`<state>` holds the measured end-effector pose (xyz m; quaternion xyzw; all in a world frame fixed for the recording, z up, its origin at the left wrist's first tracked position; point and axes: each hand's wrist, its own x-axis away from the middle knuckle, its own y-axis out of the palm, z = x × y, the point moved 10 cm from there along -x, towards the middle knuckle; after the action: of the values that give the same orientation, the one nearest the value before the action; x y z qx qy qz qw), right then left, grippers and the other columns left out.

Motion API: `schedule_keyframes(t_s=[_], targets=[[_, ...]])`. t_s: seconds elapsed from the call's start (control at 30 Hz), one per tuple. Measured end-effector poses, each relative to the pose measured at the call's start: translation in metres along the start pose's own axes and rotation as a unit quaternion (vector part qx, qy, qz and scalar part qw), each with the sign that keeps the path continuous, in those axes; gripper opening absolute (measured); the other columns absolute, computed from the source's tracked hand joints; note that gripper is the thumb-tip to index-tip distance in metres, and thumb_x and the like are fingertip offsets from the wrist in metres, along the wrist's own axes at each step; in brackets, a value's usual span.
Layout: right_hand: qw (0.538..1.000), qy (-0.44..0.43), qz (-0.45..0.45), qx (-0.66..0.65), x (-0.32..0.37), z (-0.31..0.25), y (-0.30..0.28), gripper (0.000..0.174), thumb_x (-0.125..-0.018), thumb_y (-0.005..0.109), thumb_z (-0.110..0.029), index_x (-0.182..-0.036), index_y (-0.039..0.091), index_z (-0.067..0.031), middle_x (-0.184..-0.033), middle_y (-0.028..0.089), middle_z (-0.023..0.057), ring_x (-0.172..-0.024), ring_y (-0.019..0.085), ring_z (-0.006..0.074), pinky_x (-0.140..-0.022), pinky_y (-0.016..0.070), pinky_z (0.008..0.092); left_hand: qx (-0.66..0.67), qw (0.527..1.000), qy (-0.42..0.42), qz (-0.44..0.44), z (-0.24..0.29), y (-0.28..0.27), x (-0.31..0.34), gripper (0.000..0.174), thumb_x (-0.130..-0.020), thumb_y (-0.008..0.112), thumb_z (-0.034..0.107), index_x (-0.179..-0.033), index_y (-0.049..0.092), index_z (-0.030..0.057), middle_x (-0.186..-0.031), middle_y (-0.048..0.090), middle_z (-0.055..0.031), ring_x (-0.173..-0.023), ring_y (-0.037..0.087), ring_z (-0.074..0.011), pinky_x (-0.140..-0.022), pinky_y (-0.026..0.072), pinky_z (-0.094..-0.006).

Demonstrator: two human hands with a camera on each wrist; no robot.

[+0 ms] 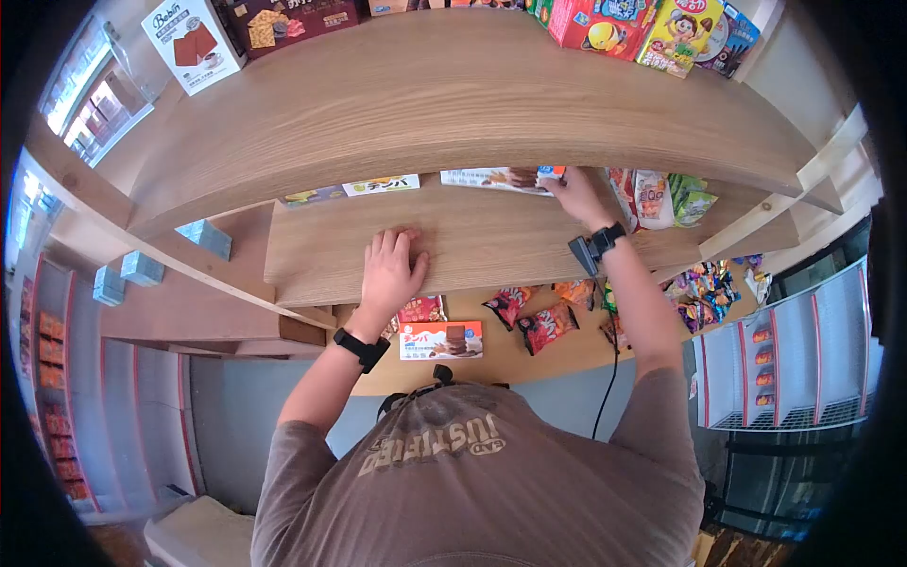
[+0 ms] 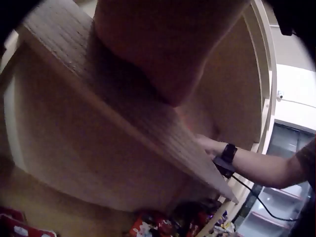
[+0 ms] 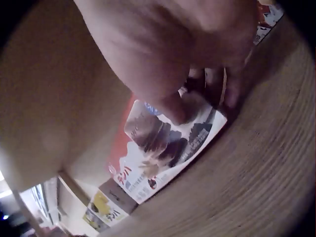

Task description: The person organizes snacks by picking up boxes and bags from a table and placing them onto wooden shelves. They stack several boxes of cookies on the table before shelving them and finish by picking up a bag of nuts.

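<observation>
My right hand (image 1: 578,200) reaches under the upper board and grips the right end of a white-and-red chocolate biscuit box (image 3: 158,148). In the right wrist view the thumb lies across the printed front, with fingers at the box's end. The box stands on the middle shelf (image 1: 472,231), its top hidden by the upper board in the head view. My left hand (image 1: 389,274) rests palm down on the same shelf, left of the box, and holds nothing. A yellow-and-white box (image 3: 106,210) stands farther left on that shelf.
Bagged snacks (image 1: 652,198) stand right of my right hand. Below lie a similar biscuit box (image 1: 441,340) and red-and-black snack bags (image 1: 548,326). The upper board (image 1: 453,104) overhangs, with boxes along its back. A black cable (image 1: 612,387) hangs from the right wrist.
</observation>
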<state>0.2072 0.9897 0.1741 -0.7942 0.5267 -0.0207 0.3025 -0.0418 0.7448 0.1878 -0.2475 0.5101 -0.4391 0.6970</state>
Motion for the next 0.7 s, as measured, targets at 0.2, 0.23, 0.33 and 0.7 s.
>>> schedule_keyframes(t_s=[0.2, 0.23, 0.33, 0.7], targets=[[0.965, -0.044, 0.098, 0.240, -0.023, -0.015, -0.003, 0.031, -0.079, 0.067, -0.028, -0.098, 0.065, -0.0039, -0.096, 0.065, 0.0159, -0.087, 0.062, 0.0350, -0.077, 0.0491, 0.0425, -0.042, 0.999, 0.000, -0.003, 0.004, 0.003, 0.000, 0.028, -0.080, 0.062, 0.022, -0.103, 0.056, 0.0069, -0.108, 0.055, -0.0116, -0.102, 0.050, -0.0319, -0.086, 0.0391, -0.0432], [0.940, -0.095, 0.152, 0.291, -0.020, -0.027, -0.006, 0.029, -0.078, 0.067, -0.029, -0.095, 0.067, -0.0056, -0.096, 0.065, 0.0161, -0.088, 0.061, 0.0370, -0.078, 0.0484, 0.0448, -0.051, 0.999, 0.007, 0.005, 0.006, 0.002, 0.000, 0.027, -0.079, 0.061, 0.022, -0.101, 0.056, 0.0071, -0.107, 0.055, -0.0112, -0.100, 0.050, -0.0314, -0.084, 0.0396, -0.0431], [0.906, -0.161, 0.124, 0.373, -0.019, -0.050, 0.011, 0.031, -0.076, 0.068, -0.028, -0.099, 0.066, -0.0065, -0.095, 0.065, 0.0172, -0.090, 0.061, 0.0360, -0.080, 0.0469, 0.0469, -0.065, 0.998, 0.014, 0.003, 0.010, 0.003, -0.001, 0.027, -0.079, 0.061, 0.022, -0.101, 0.056, 0.0074, -0.106, 0.055, -0.0109, -0.100, 0.050, -0.0308, -0.084, 0.0397, -0.0430], [0.885, -0.171, -0.065, 0.429, -0.020, -0.080, 0.065, 0.037, -0.088, 0.045, -0.013, -0.123, 0.053, -0.0117, -0.103, 0.061, 0.0097, -0.100, 0.057, 0.0265, -0.090, 0.0398, 0.0405, -0.081, 0.996, 0.037, 0.010, 0.016, 0.009, -0.001, 0.022, -0.080, 0.060, 0.020, -0.098, 0.058, 0.0078, -0.105, 0.055, -0.0097, -0.099, 0.051, -0.0290, -0.082, 0.0395, -0.0415]])
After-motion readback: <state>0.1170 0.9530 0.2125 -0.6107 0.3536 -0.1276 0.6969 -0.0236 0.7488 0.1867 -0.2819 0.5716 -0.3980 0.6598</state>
